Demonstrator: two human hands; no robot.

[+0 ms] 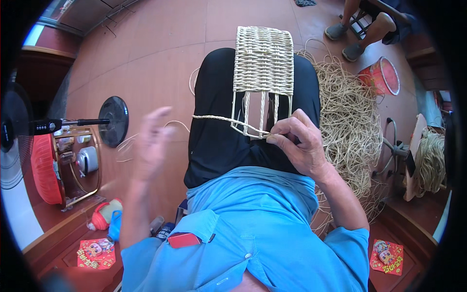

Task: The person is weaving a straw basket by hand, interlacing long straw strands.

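Observation:
Across my thighs lies a woven basket-like piece point(264, 58), its far part closely woven in pale twisted cord and its near part a bare frame with cord-wrapped bars point(262, 113). My right hand point(299, 138) pinches a strand of cord point(214, 117) against the frame's near edge, thumb and forefinger together. From there the strand runs left over my thigh and drops out of sight past it. My left hand point(154, 138) is raised to the left, apart from the piece. Motion blurs it, but its fingers look spread, with nothing visible between them.
A large heap of loose cord point(348, 121) covers the floor at my right, beside a red bucket point(382, 78). Another person's feet point(345, 41) are beyond it. A fan point(53, 125) with a round base stands at left. A cord bundle point(430, 155) hangs at far right.

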